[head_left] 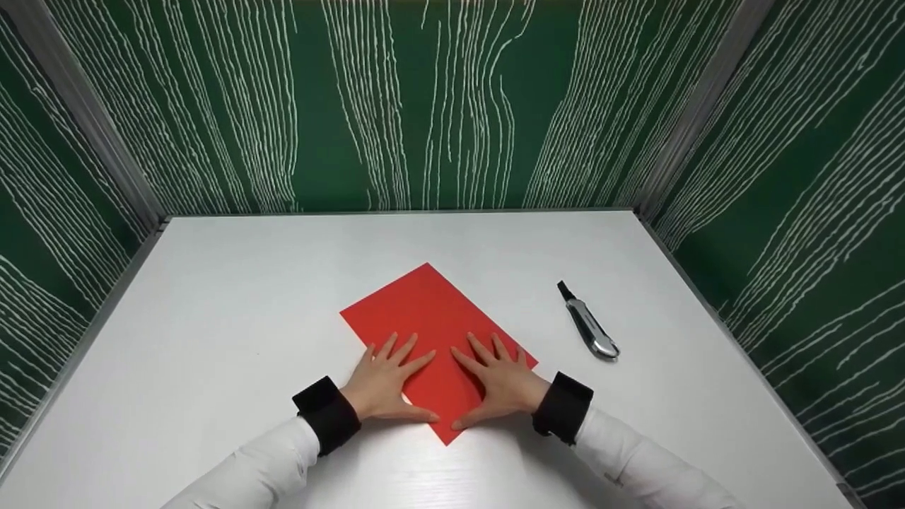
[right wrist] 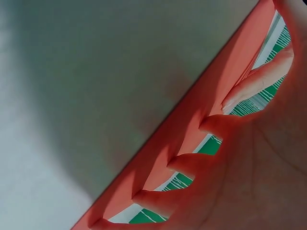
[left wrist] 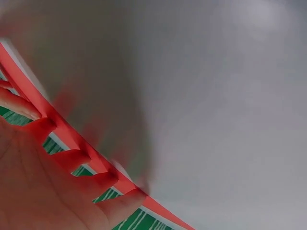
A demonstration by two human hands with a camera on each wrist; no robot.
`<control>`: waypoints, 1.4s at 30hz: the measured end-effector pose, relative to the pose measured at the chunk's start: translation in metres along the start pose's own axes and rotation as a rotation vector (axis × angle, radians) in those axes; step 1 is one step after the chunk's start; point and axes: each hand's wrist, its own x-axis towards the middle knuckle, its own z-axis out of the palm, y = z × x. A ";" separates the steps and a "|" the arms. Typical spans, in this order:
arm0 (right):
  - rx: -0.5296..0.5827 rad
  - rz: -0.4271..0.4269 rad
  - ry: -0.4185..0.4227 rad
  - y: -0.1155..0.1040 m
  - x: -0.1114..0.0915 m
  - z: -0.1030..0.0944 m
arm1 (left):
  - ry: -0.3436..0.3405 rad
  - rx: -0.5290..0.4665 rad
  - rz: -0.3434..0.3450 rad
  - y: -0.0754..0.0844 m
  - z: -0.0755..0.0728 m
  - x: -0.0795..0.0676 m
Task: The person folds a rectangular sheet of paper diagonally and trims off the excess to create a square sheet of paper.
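Observation:
A red sheet of paper (head_left: 431, 304) lies flat on the white table, turned so that one corner points toward me. My left hand (head_left: 385, 382) rests on its left side with the fingers spread and the thumb near the front corner. On the opposite side my right hand (head_left: 505, 382) touches the paper the same way, fingers spread. Both wrist views show fingertips set down on the red paper (left wrist: 72, 136) (right wrist: 187, 129), with the palms raised above the table. Neither hand grips anything.
To the right of the paper lies a utility knife (head_left: 590, 325) with a silver and black handle. The white table (head_left: 233, 297) is bounded by grey frame bars and green panels (head_left: 311, 141) with wavy white lines at the back and sides.

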 end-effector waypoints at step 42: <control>0.055 -0.216 0.132 0.030 -0.014 -0.007 | 0.118 -0.013 -0.060 0.009 -0.002 0.009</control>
